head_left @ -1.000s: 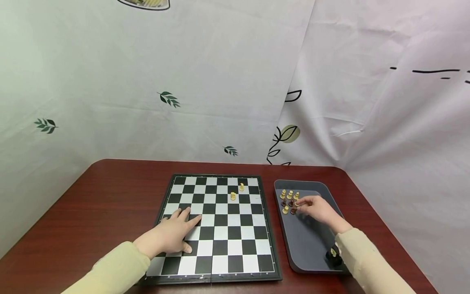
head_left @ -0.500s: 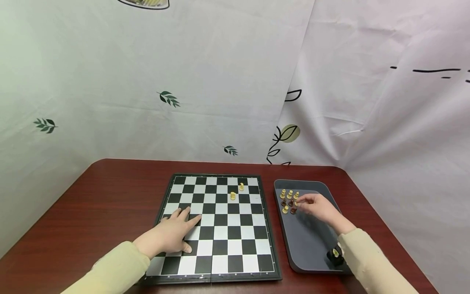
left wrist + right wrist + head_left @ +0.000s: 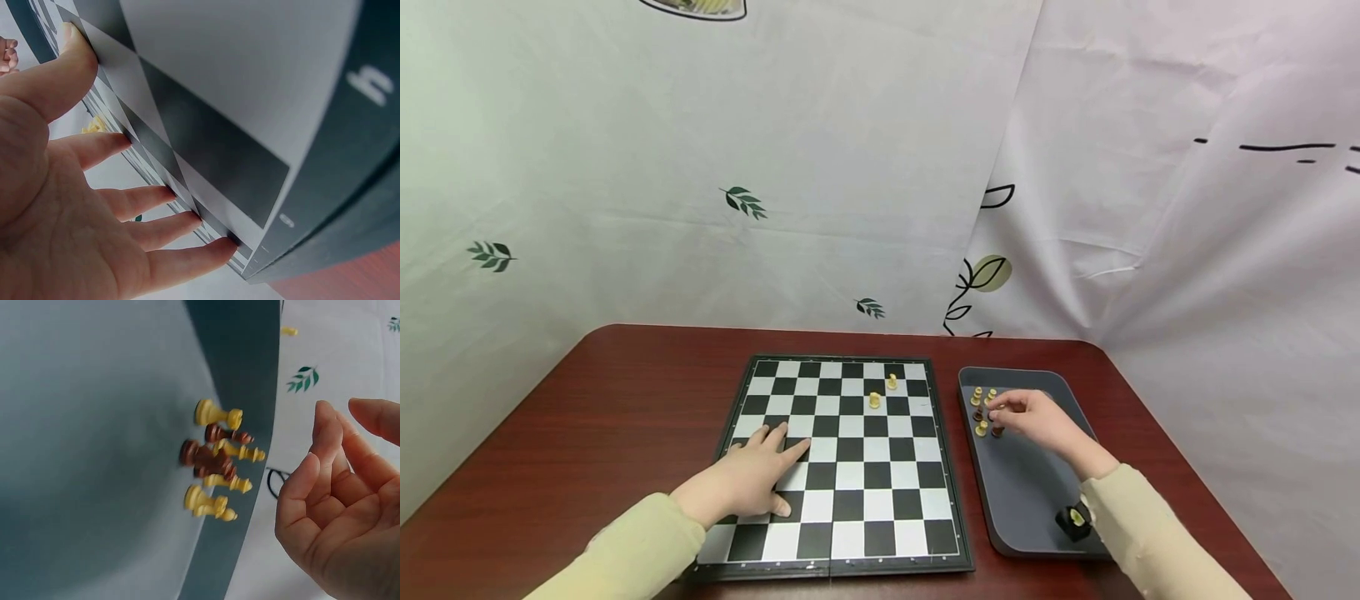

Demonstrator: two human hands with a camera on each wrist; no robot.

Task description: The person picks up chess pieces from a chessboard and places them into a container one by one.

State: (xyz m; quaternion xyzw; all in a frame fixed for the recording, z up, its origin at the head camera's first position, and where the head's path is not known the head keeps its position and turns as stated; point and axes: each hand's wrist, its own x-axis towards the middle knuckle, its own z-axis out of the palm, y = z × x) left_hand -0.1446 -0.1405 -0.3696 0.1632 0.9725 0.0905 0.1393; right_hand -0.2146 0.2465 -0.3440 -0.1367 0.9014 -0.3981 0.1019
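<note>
My left hand (image 3: pixel 741 482) rests with spread fingers on the left side of a black-and-white chessboard (image 3: pixel 880 500). In the left wrist view its fingertips touch the squares. My right hand (image 3: pixel 1041 425) hovers over a grey tray (image 3: pixel 1015 521), above a cluster of small chess pieces that it partly hides in the head view. The right wrist view shows its thumb and forefinger apart, with nothing between them. Below stand cream pieces, including a rook (image 3: pixel 215 414), among brown pieces (image 3: pixel 199 454). On the board's far part stand a cream knight-like piece (image 3: pixel 892 382) and another cream piece (image 3: pixel 875 401).
The tray stands to the right of the board on a dark red table (image 3: pixel 587 433). A black strap-like item (image 3: pixel 1073 521) sits by the right cuff, over the tray's near end. A pale printed cloth (image 3: pixel 820 167) hangs behind the table.
My right hand has shifted slightly left over the pieces in the tray, covering different ones. The left hand and the two pieces on the board stay where they were.
</note>
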